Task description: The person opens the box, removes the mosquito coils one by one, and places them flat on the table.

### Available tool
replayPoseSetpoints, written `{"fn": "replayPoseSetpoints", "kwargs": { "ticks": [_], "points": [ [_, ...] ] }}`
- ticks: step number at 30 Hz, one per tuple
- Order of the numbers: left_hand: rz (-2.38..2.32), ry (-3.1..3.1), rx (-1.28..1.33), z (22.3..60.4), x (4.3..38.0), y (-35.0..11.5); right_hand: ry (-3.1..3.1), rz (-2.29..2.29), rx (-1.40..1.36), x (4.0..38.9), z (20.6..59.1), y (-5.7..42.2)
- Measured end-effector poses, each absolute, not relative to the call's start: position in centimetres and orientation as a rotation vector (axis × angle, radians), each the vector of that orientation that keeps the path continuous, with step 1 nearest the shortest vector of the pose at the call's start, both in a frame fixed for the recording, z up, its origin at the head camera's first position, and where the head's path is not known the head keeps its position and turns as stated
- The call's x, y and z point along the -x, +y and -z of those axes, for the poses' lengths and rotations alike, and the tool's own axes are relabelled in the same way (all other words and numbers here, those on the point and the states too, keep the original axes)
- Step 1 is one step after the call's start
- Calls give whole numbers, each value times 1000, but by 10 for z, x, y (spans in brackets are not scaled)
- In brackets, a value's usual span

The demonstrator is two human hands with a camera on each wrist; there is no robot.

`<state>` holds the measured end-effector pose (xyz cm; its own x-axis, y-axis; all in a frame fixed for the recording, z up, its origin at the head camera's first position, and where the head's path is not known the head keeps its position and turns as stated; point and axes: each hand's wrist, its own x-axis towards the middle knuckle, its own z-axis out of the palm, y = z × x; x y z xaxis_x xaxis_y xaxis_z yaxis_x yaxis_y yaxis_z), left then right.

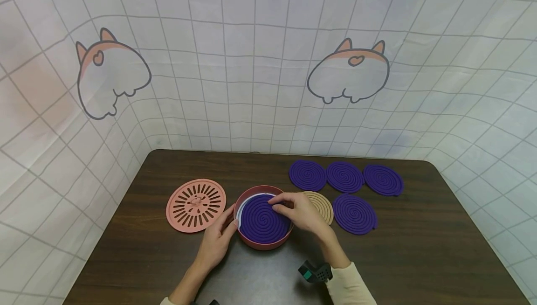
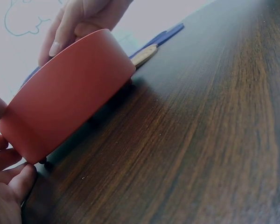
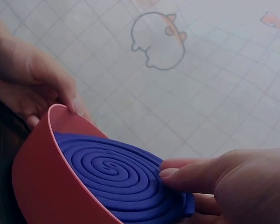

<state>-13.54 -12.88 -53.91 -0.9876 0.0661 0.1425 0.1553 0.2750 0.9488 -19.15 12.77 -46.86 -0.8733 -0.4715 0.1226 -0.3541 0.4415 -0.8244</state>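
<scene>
A red round mosquito coil box (image 1: 263, 246), with shallow walls, stands near the middle of the table. My left hand (image 1: 216, 239) grips its left side, thumb at the rim and fingers lower on the wall, as the left wrist view shows. Inside its rim lies a purple spiral mosquito coil (image 1: 265, 221), tilted in the right wrist view with its right edge raised. My right hand (image 1: 304, 211) pinches that coil at its right edge, thumb on top. A white lining (image 1: 243, 209) shows along the left inside of the box.
A pink slotted lid (image 1: 196, 205) lies left of the box. To the right, several purple coils (image 1: 345, 177) lie flat in two rows, with a tan coil (image 1: 320, 207) partly behind my right hand. A patterned white curtain (image 1: 268, 86) surrounds the table (image 1: 419, 249).
</scene>
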Motion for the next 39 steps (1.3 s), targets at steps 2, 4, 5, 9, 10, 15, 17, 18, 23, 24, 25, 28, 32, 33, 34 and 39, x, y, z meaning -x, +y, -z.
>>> {"fn": "replayPoseSetpoints", "kwargs": {
  "ticks": [2,4,5,9,10,15,17,18,23,24,25,28,32,33,34,39],
  "points": [
    [1828,-2453,211,539,135,-129,2545,1419,746,193,470,128],
    [1818,-2460,208,540,136,-129,2533,1420,752,194,471,129],
    [1814,-2464,205,540,136,-129,2529,1421,759,195,471,129],
    [1802,-2473,192,541,137,-129,2518,1432,764,196,473,130],
    [1793,-2475,195,541,137,-129,2516,1436,761,196,473,130],
    [1797,-2485,180,541,137,-129,2513,1458,746,195,473,129],
    [1805,-2482,180,541,137,-129,2506,1468,742,195,473,129],
    [1804,-2480,183,541,137,-129,2498,1476,739,195,473,129],
    [1789,-2461,210,542,137,-129,2462,1511,696,194,473,130],
    [1787,-2456,217,542,137,-129,2462,1514,693,194,474,130],
    [1784,-2452,222,542,137,-128,2464,1514,691,195,473,130],
    [1787,-2447,229,543,138,-128,2481,1521,659,195,474,130],
    [1793,-2445,231,543,138,-128,2490,1554,615,195,476,130],
    [1797,-2443,229,543,138,-128,2496,1560,610,195,477,130],
    [1802,-2446,221,543,138,-128,2499,1569,604,195,478,130],
    [1822,-2441,214,542,137,-129,2543,1597,551,193,480,128]
  ]
}}
